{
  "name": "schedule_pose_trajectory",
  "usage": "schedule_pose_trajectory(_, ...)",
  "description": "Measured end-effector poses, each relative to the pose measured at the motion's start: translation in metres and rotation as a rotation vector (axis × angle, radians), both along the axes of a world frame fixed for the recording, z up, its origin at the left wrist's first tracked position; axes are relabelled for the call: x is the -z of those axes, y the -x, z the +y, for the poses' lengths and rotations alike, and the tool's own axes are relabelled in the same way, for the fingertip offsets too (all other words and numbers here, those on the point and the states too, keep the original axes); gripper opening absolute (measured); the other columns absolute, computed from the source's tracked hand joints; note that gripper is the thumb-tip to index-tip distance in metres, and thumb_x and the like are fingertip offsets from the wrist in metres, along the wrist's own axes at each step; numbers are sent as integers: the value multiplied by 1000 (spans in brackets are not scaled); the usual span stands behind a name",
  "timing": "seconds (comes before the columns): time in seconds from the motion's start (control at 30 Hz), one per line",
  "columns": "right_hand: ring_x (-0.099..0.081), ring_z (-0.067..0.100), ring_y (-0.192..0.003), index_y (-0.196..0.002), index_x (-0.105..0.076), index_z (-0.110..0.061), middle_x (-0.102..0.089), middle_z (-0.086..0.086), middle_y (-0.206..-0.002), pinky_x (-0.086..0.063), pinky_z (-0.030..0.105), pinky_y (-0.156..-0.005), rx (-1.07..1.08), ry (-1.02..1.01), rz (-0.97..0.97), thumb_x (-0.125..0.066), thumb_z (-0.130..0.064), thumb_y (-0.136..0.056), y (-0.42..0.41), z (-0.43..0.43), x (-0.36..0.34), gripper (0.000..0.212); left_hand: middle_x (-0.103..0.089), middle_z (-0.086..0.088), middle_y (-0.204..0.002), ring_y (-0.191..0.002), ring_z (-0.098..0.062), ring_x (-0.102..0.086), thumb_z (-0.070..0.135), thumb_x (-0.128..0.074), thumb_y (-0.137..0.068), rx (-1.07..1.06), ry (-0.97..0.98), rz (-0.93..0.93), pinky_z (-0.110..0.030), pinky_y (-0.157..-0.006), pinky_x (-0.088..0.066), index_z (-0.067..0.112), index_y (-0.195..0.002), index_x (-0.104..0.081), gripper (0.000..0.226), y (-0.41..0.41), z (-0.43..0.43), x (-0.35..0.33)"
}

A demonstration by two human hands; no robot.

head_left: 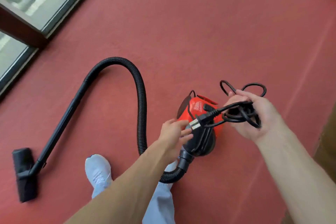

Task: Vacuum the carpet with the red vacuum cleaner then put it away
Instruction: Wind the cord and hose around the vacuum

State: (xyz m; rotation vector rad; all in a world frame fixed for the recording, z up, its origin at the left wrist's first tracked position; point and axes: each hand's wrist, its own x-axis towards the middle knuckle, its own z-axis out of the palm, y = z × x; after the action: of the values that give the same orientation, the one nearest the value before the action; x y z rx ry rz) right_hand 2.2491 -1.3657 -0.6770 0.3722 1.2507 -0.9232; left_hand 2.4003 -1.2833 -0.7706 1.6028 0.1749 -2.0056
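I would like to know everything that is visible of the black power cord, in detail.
The power cord is black and looks rubbery. It is gathered in loose loops that the right hand grips above the red vacuum cleaner; two loops stick out past the fingers. Its plug, with flat metal prongs, points toward the open left hand, whose fingertips are at the prongs; whether they touch is unclear.
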Motion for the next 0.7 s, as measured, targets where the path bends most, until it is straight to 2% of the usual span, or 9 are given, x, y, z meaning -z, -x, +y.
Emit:
schedule_pose_trajectory(0.1,-44,4,-36,-88,-53,-3,-41,-8,-46,-43,20,-35,-114,-84,-229,-60,-3,-74,15,3,-4,15,-58,-29,-125,-87,-38,-69,29,-47,-105,-490,-199,357,-50,-70,-60,2,-135,-35,42,22,-16,-19)
schedule_pose_trajectory(0.2,-41,5,-36,-85,-55,-5,-39,-8,-46,-42,20,-35,-199,-165,-225,-54,-12,-87,32,2,-6,7,-63,-19,-93,-50,-22,-63,25,-40,-108,-567,-176,367,-25,-41,-51,-6,-123,-46,35,32,-33,-28)
schedule_pose_trajectory(0.27,-40,6,-37,-78,-50,-12,-39,-7,-47,-42,21,-36,-271,-173,-88,-52,-15,-92,40,-1,1,15,-50,-8,-71,-37,-10,-42,10,-38,-107,-437,-179,233,-18,-33,-33,2,-97,-52,18,35,-41,-30)
schedule_pose_trajectory(0.33,-42,9,-37,-71,-46,-14,-41,-4,-48,-44,23,-38,-344,-181,71,-52,-18,-96,41,-3,14,26,-41,-3,-65,-39,-8,-32,2,-35,-105,-261,-126,139,-16,-34,-25,10,-90,-50,23,32,-47,-34)
schedule_pose_trajectory(0.4,-49,12,-38,-68,-47,-12,-47,0,-53,-48,23,-41,-407,-208,167,-53,-19,-98,33,-6,28,31,-38,-1,-65,-44,-9,-30,2,-36,-105,-103,-62,120,-17,-37,-27,11,-102,-55,22,25,-49,-30)
schedule_pose_trajectory(0.5,-63,20,-51,-84,-54,-6,-61,10,-69,-58,28,-52,-445,-280,231,-54,-20,-99,14,-10,54,20,-40,-1,-65,-50,-13,-36,5,-39,-106,139,22,111,-21,-43,-40,8,-136,-53,33,6,-55,-21)
schedule_pose_trajectory(0.57,-67,30,-71,-97,-58,-4,-66,20,-88,-60,40,-75,-536,-327,225,-53,-25,-100,-1,-16,70,21,-44,0,-62,-49,-12,-42,6,-41,-106,295,84,76,-20,-46,-44,7,-141,-51,36,-7,-61,-17)
schedule_pose_trajectory(0.63,-66,35,-87,-100,-62,0,-68,22,-98,-52,48,-97,-617,-337,184,-52,-30,-100,-18,-25,80,32,-51,6,-54,-48,-6,-44,5,-41,-106,433,143,35,-14,-46,-43,6,-137,-55,34,-19,-70,-15)
schedule_pose_trajectory(0.7,-69,31,-77,-97,-65,-1,-71,17,-91,-56,47,-83,-663,-339,160,-49,-30,-101,-37,-34,87,34,-58,5,-64,-58,-4,-46,4,-43,-105,528,191,-24,-9,-48,-40,1,-133,-59,32,-32,-79,-11)
